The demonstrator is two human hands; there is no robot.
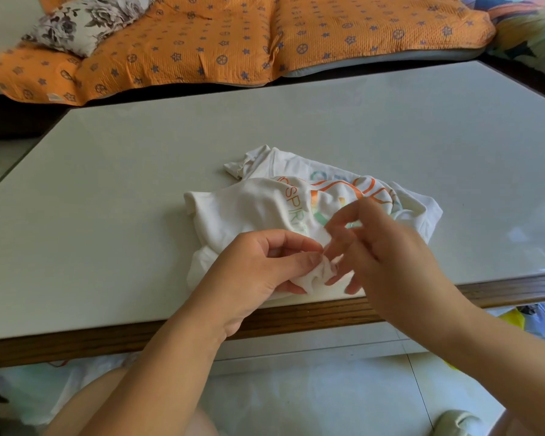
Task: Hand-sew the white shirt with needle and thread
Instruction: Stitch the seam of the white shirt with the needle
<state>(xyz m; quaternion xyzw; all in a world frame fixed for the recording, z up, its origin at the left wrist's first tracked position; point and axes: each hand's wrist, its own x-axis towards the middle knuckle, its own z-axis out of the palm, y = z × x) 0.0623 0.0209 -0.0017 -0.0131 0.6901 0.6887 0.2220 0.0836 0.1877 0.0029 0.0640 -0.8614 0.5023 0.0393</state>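
Shirt (249, 209) on table (139, 184), fold in pinch of left hand (258, 272); right hand (381, 247), grip unclear.

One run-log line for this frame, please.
left hand: pinches shirt fold | right hand: blurred beside fold, grip unclear | needle, thread: not visible | shirt: crumpled at table edge

Your left forearm (170, 357) and right forearm (485, 335) are bare up to the elbows. Below the table's (139, 184) near edge, your leg (85, 401) is bare too.
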